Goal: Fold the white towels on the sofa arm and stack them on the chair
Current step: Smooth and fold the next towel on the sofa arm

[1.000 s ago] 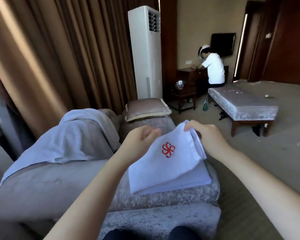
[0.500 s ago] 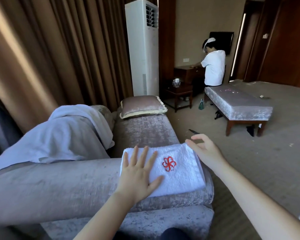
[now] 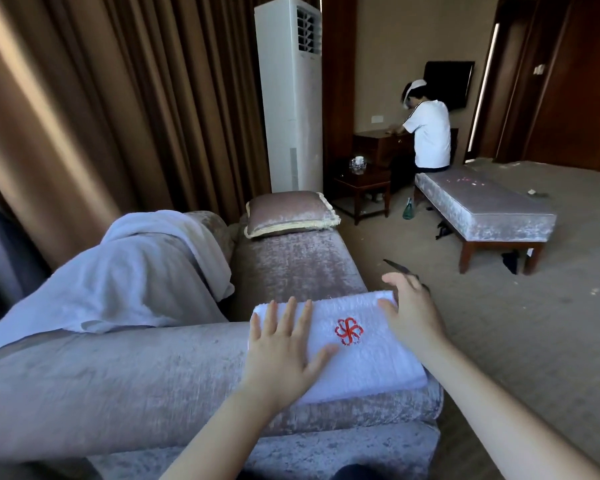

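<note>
Towel [image 3: 368, 344], folded, lies on the sofa arm [image 3: 118, 375], long axis 9 to 3 o'clock. Left hand [image 3: 281, 355] presses flat on its 9 o'clock end, fingers spread; right hand [image 3: 409, 317], fingers loose and apart, sits at its 2 o'clock corner, so both look placed to lift it

The left hand [image 3: 281, 351] covers the near-left corner of the folded towel [image 3: 371, 358]; the draped towel [image 3: 129, 278] runs off the left edge.

Sofa seat [image 3: 291, 268] beyond the folded towel [image 3: 361, 344] lies open; a draped towel [image 3: 136, 271] crowds the left, bare carpet [image 3: 499, 323] lies to the right
</note>
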Tool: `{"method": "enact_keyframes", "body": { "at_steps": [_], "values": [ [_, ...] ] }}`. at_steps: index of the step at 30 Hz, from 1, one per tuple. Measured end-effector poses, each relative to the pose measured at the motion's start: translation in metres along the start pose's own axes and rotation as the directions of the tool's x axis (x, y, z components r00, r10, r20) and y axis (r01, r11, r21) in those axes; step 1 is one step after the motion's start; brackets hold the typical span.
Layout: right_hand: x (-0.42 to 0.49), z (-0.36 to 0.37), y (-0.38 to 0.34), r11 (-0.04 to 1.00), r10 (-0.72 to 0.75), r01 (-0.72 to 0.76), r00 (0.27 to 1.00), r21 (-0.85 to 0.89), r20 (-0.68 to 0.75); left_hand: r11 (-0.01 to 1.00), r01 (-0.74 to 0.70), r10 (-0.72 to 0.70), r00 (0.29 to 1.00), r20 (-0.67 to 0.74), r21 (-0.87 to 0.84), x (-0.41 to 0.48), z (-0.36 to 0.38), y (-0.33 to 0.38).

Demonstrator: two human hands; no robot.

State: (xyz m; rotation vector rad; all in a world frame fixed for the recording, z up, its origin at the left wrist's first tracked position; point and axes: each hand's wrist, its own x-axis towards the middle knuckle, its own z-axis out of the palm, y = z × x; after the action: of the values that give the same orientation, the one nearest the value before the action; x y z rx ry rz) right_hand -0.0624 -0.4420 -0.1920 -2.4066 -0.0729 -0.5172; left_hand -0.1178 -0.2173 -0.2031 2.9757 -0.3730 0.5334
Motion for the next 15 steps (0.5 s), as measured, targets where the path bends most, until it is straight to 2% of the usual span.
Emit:
{"method": "enact_keyframes", "body": {
  "at_steps": [2, 3, 5, 8, 11, 13, 15],
  "values": [
    [-0.01, -0.003, -0.015, 0.974, -0.203, 0.18, 0.961, -0.136, -0.187, 0.998, 0.039, -0.039, 0.999, 0.01, -0.052, 0.018, -0.014, -0.01],
    [-0.016, -0.001, -0.021, 0.961, -0.257, 0.222, 0.938, -0.163, -0.234, 0.996, 0.05, -0.054, 0.997, -0.046, -0.079, 0.027, -0.017, -0.016],
    [-0.024, 0.007, -0.019, 0.961, -0.238, 0.194, 0.943, -0.197, -0.231, 0.99, 0.096, -0.103, 0.993, -0.06, -0.106, 0.047, -0.018, -0.029],
    [-0.011, 0.003, -0.001, 0.995, -0.031, 0.02, 0.992, -0.096, -0.122, 0.972, 0.129, -0.119, 0.991, 0.062, -0.196, 0.063, -0.01, -0.04],
    [0.015, -0.01, 0.01, 0.985, 0.166, -0.167, 0.986, 0.051, 0.022, 0.945, 0.137, -0.102, 0.986, 0.13, -0.298, 0.071, -0.015, -0.047],
    [0.031, -0.014, 0.016, 0.973, 0.172, -0.197, 0.965, 0.117, 0.196, 0.908, 0.18, -0.111, 0.974, 0.198, -0.377, 0.077, -0.02, -0.056],
    [0.039, -0.019, 0.019, 0.94, 0.173, -0.268, 0.908, 0.211, 0.382, 0.866, 0.231, -0.105, 0.952, 0.289, -0.444, 0.08, -0.022, -0.068]
  ]
}}
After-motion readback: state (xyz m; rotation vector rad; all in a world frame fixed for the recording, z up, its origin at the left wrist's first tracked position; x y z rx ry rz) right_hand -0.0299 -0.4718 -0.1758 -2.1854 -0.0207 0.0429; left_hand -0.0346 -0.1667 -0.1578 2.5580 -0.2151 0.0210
